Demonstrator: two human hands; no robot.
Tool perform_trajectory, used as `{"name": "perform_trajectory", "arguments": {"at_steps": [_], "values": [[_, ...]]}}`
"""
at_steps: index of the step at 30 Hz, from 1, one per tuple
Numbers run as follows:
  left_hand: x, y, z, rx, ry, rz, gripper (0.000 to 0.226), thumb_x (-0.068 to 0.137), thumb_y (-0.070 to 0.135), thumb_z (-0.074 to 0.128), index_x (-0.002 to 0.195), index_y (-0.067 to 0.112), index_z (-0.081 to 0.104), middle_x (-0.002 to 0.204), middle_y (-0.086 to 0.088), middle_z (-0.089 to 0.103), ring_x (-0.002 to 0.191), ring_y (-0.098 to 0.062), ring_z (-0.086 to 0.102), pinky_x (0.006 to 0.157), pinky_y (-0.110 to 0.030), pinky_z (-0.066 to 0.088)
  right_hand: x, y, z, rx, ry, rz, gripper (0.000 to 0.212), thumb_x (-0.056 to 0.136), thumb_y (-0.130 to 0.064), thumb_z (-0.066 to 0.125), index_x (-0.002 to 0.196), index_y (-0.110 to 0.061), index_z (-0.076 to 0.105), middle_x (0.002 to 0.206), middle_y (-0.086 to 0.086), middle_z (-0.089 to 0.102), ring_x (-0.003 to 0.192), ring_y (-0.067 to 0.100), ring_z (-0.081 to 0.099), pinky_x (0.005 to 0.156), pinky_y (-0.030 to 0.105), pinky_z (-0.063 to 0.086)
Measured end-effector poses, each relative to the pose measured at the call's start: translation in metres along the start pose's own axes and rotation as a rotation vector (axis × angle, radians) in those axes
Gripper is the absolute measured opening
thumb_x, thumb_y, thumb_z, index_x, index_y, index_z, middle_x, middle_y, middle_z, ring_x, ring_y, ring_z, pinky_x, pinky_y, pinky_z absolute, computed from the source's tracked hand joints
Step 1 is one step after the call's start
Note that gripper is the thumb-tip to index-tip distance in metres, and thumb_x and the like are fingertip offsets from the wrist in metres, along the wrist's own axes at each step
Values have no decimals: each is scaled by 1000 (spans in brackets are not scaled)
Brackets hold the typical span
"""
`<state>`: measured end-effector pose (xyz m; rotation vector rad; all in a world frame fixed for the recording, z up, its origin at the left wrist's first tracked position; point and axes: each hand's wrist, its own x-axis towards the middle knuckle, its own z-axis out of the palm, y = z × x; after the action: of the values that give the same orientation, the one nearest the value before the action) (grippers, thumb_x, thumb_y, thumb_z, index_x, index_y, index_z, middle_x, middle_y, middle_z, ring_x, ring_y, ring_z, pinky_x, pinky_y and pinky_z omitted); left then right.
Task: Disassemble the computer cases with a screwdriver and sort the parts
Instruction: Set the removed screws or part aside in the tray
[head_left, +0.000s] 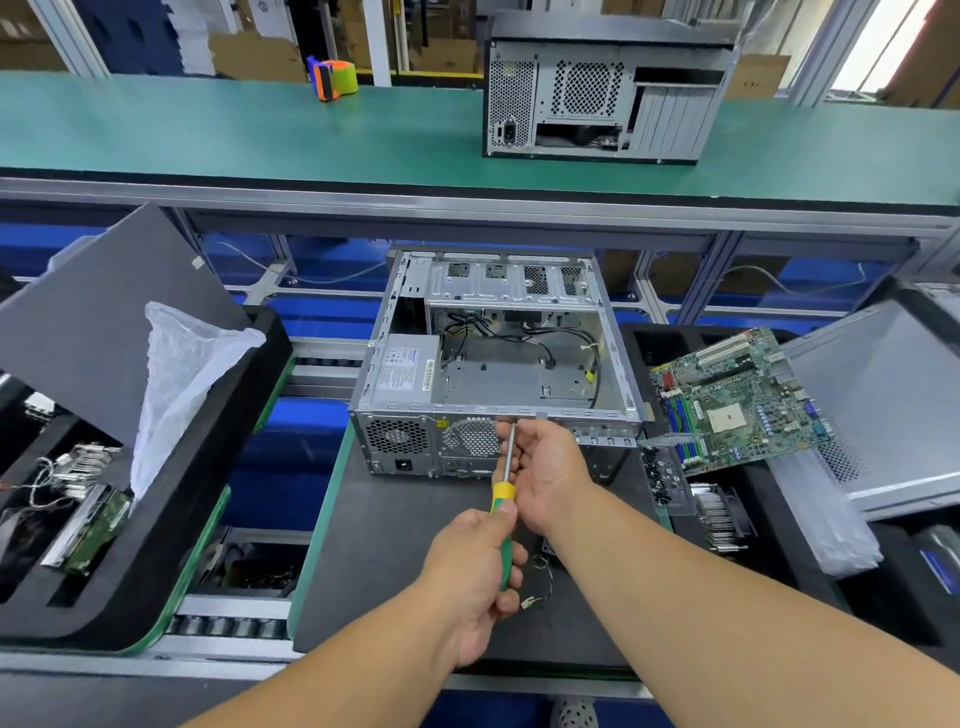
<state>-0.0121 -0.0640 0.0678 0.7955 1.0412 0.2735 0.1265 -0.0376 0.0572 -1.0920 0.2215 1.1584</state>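
Motherboard (737, 400) beside open case (493, 364)

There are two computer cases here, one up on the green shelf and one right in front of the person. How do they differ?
The near case lies with its side open, showing cables and a power supply; the shelf case is closed.
The near case sits on a dark mat beneath the hands; the shelf case stands untouched on the green bench.
The near case is being worked on: the left hand holds a screwdriver at its rear, steadied by the right hand.
Both are grey metal with perforated vents.
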Motion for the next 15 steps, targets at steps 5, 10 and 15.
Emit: {"name": "perform_trajectory", "arguments": {"at_steps": [5, 10, 15], "values": [[-2, -2, -2, 12, 1, 2, 24, 102, 37, 64, 96, 14, 57, 69, -6, 59, 52, -14, 44, 42, -25, 27, 2, 0, -1, 30, -15, 27, 30, 95, -23, 53, 82, -5, 73, 60, -1, 47, 49, 11, 32, 53, 26, 28], [-3, -1, -2, 9, 8, 4, 24, 102, 36, 64, 97, 14, 57, 68, -6, 58, 51, -14, 44, 42, -25, 27, 4, 2, 0, 36, -13, 27, 26, 94, -21, 54, 82, -6, 71, 61, -1, 46, 49, 11, 32, 53, 26, 28], [-5, 0, -3, 11, 10, 8, 24, 103, 36, 62, 97, 14, 57, 70, -6, 58, 52, -14, 44, 43, -25, 27, 5, 3, 2, 56, -11, 45, 21, 92, -20, 55, 81, -9, 69, 62, -3, 43, 48, 10, 31, 51, 25, 26]]}}
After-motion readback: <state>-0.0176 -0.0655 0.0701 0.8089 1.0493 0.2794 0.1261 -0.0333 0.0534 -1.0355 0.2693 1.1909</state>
